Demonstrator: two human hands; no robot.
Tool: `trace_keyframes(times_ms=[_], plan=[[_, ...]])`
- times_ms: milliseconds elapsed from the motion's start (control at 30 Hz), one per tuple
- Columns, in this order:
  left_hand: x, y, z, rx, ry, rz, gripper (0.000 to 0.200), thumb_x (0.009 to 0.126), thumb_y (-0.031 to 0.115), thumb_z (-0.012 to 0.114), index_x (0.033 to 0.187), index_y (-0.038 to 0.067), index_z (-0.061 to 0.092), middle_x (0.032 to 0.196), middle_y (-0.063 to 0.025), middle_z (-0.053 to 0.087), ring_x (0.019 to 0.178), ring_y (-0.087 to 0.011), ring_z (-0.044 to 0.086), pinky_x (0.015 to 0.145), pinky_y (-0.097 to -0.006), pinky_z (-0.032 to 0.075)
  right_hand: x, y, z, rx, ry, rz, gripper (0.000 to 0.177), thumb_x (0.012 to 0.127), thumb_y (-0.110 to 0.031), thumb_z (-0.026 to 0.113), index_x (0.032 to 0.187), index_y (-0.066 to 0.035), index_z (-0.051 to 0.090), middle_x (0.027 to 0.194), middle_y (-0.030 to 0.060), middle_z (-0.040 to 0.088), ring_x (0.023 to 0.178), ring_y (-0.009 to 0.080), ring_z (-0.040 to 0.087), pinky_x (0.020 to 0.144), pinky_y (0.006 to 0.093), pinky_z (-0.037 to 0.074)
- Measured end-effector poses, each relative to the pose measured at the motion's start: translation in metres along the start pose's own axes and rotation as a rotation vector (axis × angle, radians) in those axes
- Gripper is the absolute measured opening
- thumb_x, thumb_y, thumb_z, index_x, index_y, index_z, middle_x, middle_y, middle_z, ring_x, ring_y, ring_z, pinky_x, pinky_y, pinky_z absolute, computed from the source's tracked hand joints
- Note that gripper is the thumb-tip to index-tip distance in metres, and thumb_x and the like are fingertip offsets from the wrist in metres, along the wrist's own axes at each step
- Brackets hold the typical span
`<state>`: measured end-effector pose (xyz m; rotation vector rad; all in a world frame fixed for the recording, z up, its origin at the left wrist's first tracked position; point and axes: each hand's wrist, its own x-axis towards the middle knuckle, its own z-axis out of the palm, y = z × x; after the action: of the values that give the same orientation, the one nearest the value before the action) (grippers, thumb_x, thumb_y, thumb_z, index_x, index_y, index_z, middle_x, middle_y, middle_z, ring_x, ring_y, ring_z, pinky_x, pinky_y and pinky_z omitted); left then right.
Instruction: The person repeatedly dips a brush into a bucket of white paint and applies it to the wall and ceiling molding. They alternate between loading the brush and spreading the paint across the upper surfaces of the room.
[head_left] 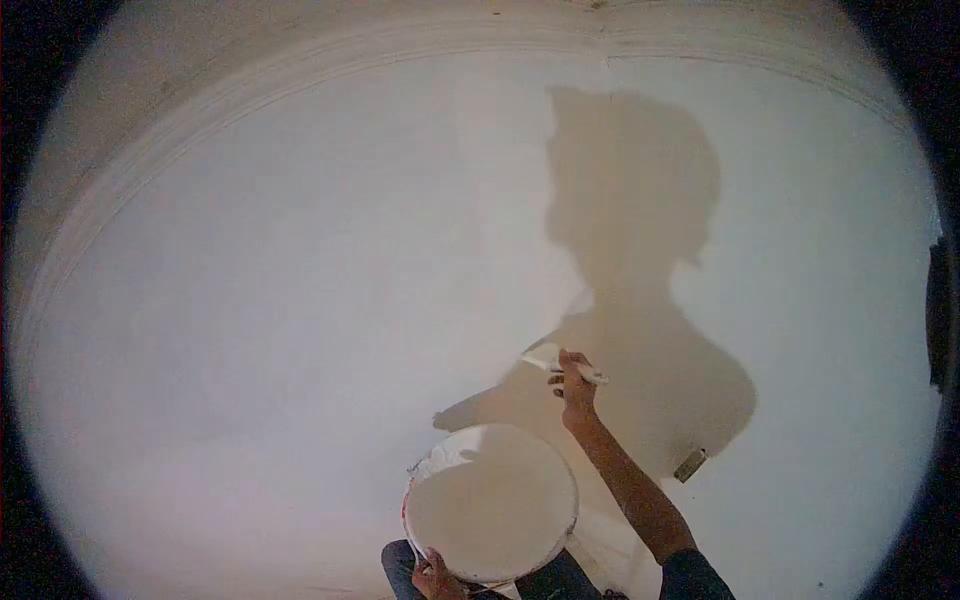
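My right hand (574,388) is closed around the handle of a white-coated brush (543,357), whose bristle end points left in front of the pale wall. Below and to the left is a round bucket (490,505) with whitish paint or a similar liquid inside. At the bucket's lower left rim, my left hand (437,577) has its fingers wrapped on the edge. The brush is above the bucket, apart from it.
The pale wall (300,250) fills most of the view, with a shadow of a head and shoulders on it. A small box-like fixture (690,465) is at the lower right. Moulding (400,48) runs along the top. A dark object (938,315) stands at the right edge.
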<state>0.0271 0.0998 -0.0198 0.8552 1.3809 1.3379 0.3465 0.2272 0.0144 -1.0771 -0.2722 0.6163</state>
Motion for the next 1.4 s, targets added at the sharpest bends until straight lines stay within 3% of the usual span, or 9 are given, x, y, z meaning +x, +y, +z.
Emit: trace_keyframes(times_ms=[300, 367, 500, 600, 767, 900, 967, 1167, 1400], plan=[[0.006, -0.010, 0.005, -0.164, 0.010, 0.057, 0.043, 0.083, 0.038, 0.063, 0.092, -0.003, 0.057, 0.062, 0.0008, 0.053, 0.053, -0.0087, 0.044, 0.048, -0.0253, 0.037, 0.033, -0.203, 0.103, 0.131, -0.186, -0.404, 0.023, 0.078, -0.032, 0.065, 0.088, -0.013, 0.056, 0.077, 0.0004, 0.058, 0.068, 0.0142, 0.057, 0.065, 0.0314, 0.039], [0.026, -0.045, -0.007, -0.183, -0.076, 0.084, 0.042, 0.083, 0.039, 0.063, 0.090, -0.002, 0.057, 0.057, 0.0036, 0.047, 0.050, -0.0063, 0.041, 0.045, -0.0234, 0.033, 0.020, -0.249, 0.125, 0.157, -0.224, -0.532, 0.022, 0.078, -0.031, 0.066, 0.086, -0.012, 0.057, 0.076, 0.0010, 0.058, 0.069, 0.0147, 0.058, 0.064, 0.0313, 0.040], [0.013, -0.013, -0.010, -0.115, -0.056, -0.044, 0.040, 0.083, 0.040, 0.063, 0.086, 0.001, 0.057, 0.055, 0.0055, 0.042, 0.047, -0.0044, 0.037, 0.041, -0.0225, 0.029, 0.014, -0.314, 0.168, 0.288, -0.201, -0.638, 0.020, 0.079, -0.028, 0.066, 0.085, -0.011, 0.057, 0.070, 0.0028, 0.059, 0.054, 0.0143, 0.058, 0.049, 0.0275, 0.041], [0.022, -0.022, -0.014, -0.376, -0.158, -0.194, 0.039, 0.082, 0.040, 0.064, 0.082, 0.003, 0.056, 0.052, 0.0065, 0.038, 0.043, -0.0044, 0.034, 0.038, -0.0230, 0.025, 0.015, -0.347, 0.187, 0.343, -0.225, -0.702, 0.018, 0.079, -0.024, 0.065, 0.085, -0.010, 0.057, 0.071, 0.0031, 0.059, 0.054, 0.0153, 0.059, 0.049, 0.0283, 0.041], [0.021, -0.026, -0.003, -0.111, -0.003, 0.004, 0.038, 0.082, 0.041, 0.064, 0.078, 0.004, 0.054, 0.051, 0.0064, 0.038, 0.040, -0.0046, 0.032, 0.037, -0.0223, 0.023, 0.014, -0.372, 0.172, 0.363, -0.330, -0.768, 0.016, 0.078, -0.022, 0.065, 0.087, -0.010, 0.058, 0.070, 0.0033, 0.060, 0.055, 0.0156, 0.059, 0.051, 0.0298, 0.041], [-0.004, 0.012, 0.003, -0.108, -0.044, -0.070, 0.039, 0.082, 0.041, 0.064, 0.079, 0.004, 0.054, 0.051, 0.0060, 0.039, 0.040, -0.0048, 0.033, 0.036, -0.0226, 0.023, 0.013, -0.368, 0.169, 0.366, -0.259, -0.731, 0.020, 0.080, -0.028, 0.064, 0.091, -0.012, 0.057, 0.074, 0.0040, 0.062, 0.061, 0.0151, 0.060, 0.054, 0.0295, 0.039], [-0.017, 0.036, 0.013, -0.162, 0.085, -0.081, 0.039, 0.083, 0.041, 0.063, 0.080, 0.003, 0.054, 0.051, 0.0056, 0.041, 0.040, -0.0051, 0.033, 0.037, -0.0226, 0.024, 0.013, -0.363, 0.173, 0.405, -0.275, -0.749, 0.021, 0.081, -0.029, 0.063, 0.092, -0.012, 0.057, 0.075, 0.0037, 0.062, 0.062, 0.0149, 0.059, 0.055, 0.0294, 0.039], [-0.010, 0.022, 0.021, -0.265, 0.148, -0.054, 0.035, 0.083, 0.038, 0.064, 0.080, 0.004, 0.055, 0.051, 0.0052, 0.042, 0.041, -0.0039, 0.033, 0.037, -0.0225, 0.023, 0.028, -0.344, 0.196, 0.385, -0.397, -0.765, 0.025, 0.081, -0.032, 0.065, 0.093, -0.013, 0.055, 0.079, 0.0030, 0.061, 0.061, 0.0141, 0.058, 0.054, 0.0267, 0.038], [0.000, 0.006, 0.003, -0.173, -0.038, -0.090, 0.035, 0.082, 0.037, 0.066, 0.076, 0.004, 0.056, 0.050, 0.0049, 0.041, 0.040, -0.0042, 0.033, 0.036, -0.0226, 0.022, 0.029, -0.312, 0.172, 0.252, -0.298, -0.611, 0.028, 0.082, -0.036, 0.063, 0.094, -0.013, 0.055, 0.083, 0.0034, 0.061, 0.060, 0.0125, 0.056, 0.052, 0.0253, 0.038]])
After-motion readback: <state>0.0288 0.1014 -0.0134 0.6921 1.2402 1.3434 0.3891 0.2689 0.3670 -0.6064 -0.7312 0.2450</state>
